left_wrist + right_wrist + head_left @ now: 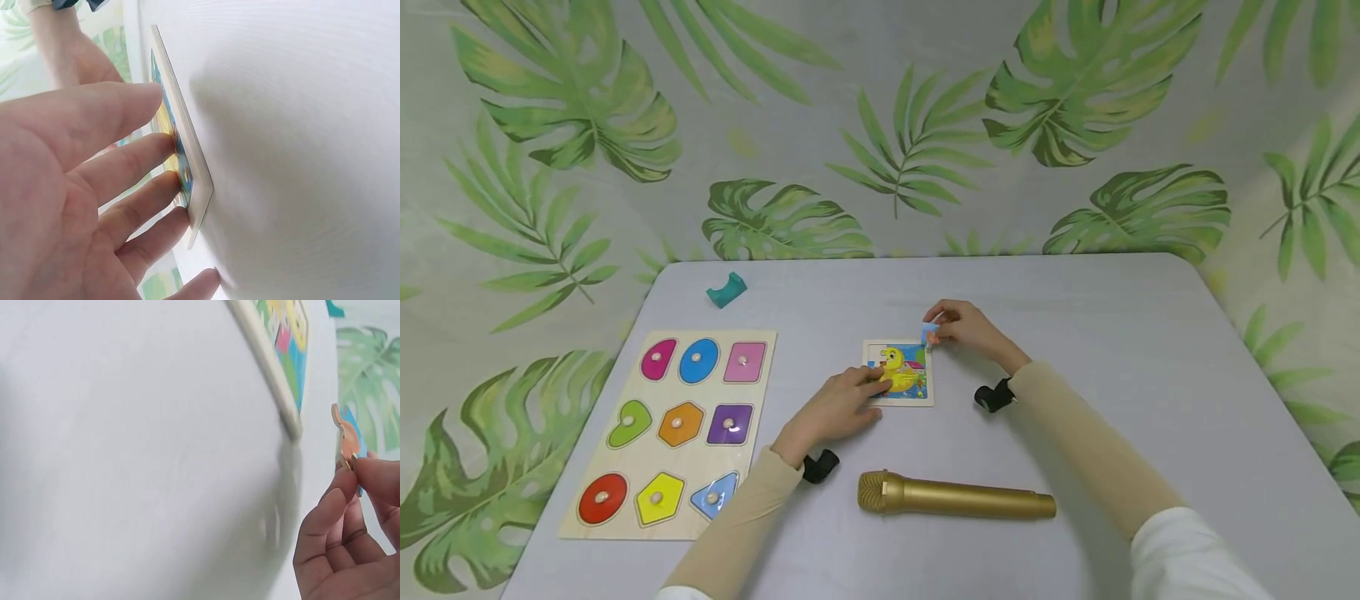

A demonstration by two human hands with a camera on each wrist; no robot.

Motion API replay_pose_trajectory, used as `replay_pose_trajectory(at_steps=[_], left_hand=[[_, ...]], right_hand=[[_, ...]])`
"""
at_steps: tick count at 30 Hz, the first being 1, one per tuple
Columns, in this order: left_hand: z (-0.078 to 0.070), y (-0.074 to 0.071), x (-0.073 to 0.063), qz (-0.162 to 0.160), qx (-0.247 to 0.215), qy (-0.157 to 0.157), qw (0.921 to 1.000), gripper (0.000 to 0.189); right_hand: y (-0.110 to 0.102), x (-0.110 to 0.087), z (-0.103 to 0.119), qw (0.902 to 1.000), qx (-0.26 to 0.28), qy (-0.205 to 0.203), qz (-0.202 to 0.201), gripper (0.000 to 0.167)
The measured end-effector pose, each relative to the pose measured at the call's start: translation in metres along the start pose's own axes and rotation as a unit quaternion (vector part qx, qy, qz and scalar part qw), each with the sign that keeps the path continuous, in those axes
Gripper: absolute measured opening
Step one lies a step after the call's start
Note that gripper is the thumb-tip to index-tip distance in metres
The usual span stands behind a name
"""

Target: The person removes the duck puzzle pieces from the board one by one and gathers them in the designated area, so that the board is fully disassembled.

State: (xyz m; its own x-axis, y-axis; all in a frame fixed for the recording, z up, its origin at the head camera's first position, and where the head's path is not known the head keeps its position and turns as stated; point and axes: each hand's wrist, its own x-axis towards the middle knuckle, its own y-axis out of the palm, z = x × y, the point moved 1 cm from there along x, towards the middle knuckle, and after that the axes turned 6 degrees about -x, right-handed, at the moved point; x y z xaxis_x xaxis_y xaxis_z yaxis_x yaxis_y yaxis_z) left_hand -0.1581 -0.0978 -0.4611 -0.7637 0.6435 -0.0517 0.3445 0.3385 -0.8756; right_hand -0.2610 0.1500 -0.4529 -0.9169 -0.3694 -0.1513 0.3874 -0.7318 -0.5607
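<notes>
A small square jigsaw puzzle (904,379) with a yellow duck picture and a pale wooden frame lies mid-table. My left hand (842,404) rests its fingertips on its left side, the fingers fairly straight, as the left wrist view (94,181) also shows. Between thumb and fingers, my right hand (966,327) pinches a puzzle piece (929,334), light blue with an orange patch, just above the puzzle's upper right corner. In the right wrist view the puzzle piece (350,437) is held on edge, apart from the frame.
On the left lies a wooden shape board (692,458) with coloured knobbed pieces, partly covered by the left forearm. A gold microphone (958,496) lies in front of the hands. A teal curved block (727,290) sits near the back left edge. Leaf-patterned cloth (910,150) hangs behind.
</notes>
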Motion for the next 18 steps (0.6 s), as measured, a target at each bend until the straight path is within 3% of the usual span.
replay_pose_trajectory(at_steps=[8, 18], left_hand=[[-0.001, 0.001, -0.002, -0.002, -0.007, 0.0, 1.0, 0.049], [-0.002, 0.0, -0.001, -0.004, -0.016, -0.008, 0.9998, 0.049]], right_hand=[[-0.025, -0.013, -0.023, 0.9993, -0.009, 0.035, -0.01, 0.025], [-0.023, -0.013, -0.03, 0.9973, -0.058, 0.045, -0.003, 0.024]])
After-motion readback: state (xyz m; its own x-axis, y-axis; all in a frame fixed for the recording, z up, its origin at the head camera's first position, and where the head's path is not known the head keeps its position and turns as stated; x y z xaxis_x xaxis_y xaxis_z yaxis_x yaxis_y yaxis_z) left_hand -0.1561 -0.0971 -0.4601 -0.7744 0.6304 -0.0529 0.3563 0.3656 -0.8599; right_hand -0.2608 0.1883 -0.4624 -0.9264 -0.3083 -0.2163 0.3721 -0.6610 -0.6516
